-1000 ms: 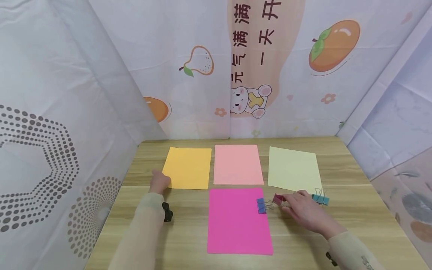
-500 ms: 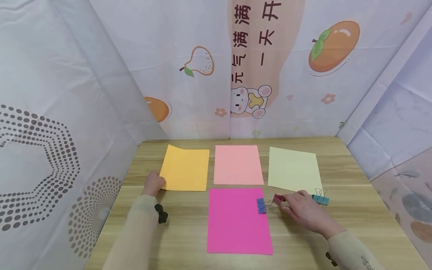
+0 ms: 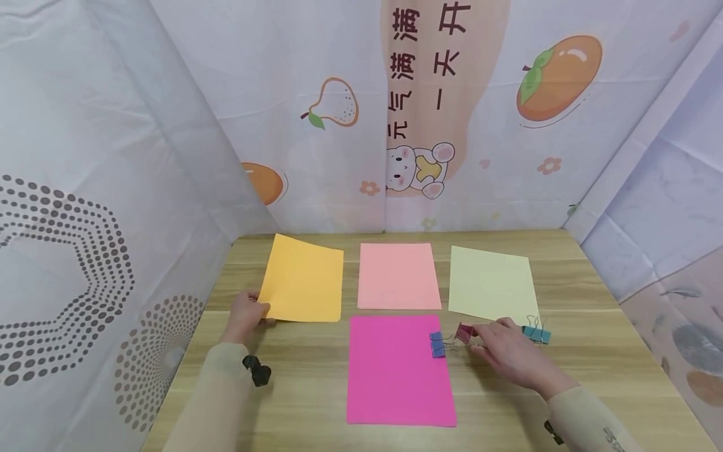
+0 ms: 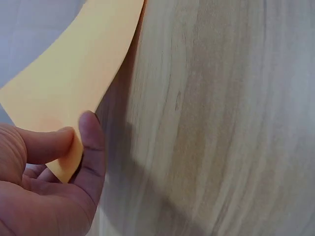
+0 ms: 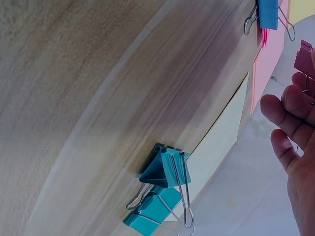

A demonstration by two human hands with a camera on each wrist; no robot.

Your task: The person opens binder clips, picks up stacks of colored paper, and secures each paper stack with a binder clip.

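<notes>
My left hand (image 3: 246,312) pinches the near-left corner of an orange-yellow sheet of paper (image 3: 307,282). In the left wrist view, thumb and fingers close on the paper's corner (image 4: 64,93), and the sheet bends up off the table. On the right, my right hand (image 3: 514,355) holds a dark red binder clip (image 3: 465,333) by its fingertips, just beside the magenta paper (image 3: 398,376). A blue binder clip (image 3: 437,344) is clamped on that paper's right edge. The red clip (image 5: 304,58) is partly cut off in the right wrist view.
A pink sheet (image 3: 398,276) and a pale yellow sheet (image 3: 491,282) lie at the back of the wooden table (image 3: 310,402). Two teal binder clips (image 5: 165,169) sit together near the pale yellow one. Fabric curtains (image 3: 339,207) border the back and sides.
My left hand has moved left and slightly toward me, drawing the orange-yellow sheet along; its left side has lifted off the table. The right hand with the red binder clip stays in place.
</notes>
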